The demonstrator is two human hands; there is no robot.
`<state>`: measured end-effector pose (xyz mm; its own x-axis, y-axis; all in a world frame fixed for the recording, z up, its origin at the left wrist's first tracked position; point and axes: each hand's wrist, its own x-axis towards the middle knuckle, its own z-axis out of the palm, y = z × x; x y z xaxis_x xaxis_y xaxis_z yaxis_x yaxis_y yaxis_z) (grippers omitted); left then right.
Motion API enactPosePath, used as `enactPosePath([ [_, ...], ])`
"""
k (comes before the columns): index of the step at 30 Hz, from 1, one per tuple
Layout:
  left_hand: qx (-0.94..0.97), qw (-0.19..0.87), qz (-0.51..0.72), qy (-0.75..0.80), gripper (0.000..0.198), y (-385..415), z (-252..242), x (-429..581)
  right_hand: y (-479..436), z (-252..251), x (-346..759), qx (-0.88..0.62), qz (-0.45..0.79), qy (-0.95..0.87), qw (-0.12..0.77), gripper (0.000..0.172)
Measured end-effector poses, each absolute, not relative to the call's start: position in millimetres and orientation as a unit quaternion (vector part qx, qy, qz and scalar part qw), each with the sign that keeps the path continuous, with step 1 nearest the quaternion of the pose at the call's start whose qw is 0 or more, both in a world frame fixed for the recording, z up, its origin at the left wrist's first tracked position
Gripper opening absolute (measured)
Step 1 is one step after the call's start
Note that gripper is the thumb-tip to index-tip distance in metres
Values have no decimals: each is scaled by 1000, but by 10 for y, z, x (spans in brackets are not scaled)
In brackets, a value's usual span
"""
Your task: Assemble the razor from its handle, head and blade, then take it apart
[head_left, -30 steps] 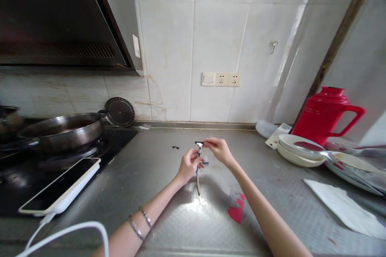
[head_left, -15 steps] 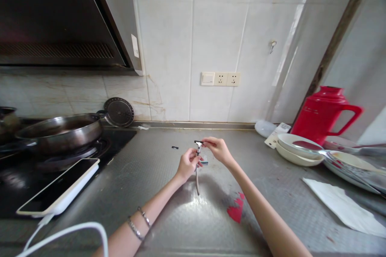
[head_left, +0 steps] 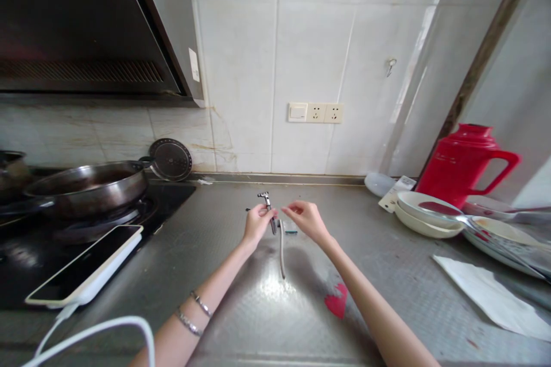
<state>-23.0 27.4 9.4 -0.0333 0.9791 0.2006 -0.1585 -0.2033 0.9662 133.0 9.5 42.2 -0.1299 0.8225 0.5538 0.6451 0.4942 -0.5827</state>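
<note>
In the head view my left hand is closed round the handle of a small metallic razor. The razor's T-shaped head points up and leans to the left. My right hand hovers just right of it, fingers bent and a little apart, with nothing visible in them. Between and below the hands, a thin grey stick-like piece lies on the counter. Beside its upper end is a small clear piece with a teal edge. A small black piece is mostly covered by my left hand.
A steel pan sits on the black stove at left, with a phone and its white cable in front. At right stand a red thermos, stacked bowls, plates and a white tissue. A red heart sticker marks the counter.
The razor has moved left with my left hand and now tilts. My right fingers have come off its head and stay to the right. The grey piece lies still.
</note>
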Motion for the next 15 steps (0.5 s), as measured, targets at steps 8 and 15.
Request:
enactPosePath([
  [8,561,408,566,444,28,330,-14,-266,-152,306,925,-586,-27,-784,205,27],
  [15,583,373,555,461,29,314,-6,-264,-132,231,893,-588,-20,-780,215,30],
])
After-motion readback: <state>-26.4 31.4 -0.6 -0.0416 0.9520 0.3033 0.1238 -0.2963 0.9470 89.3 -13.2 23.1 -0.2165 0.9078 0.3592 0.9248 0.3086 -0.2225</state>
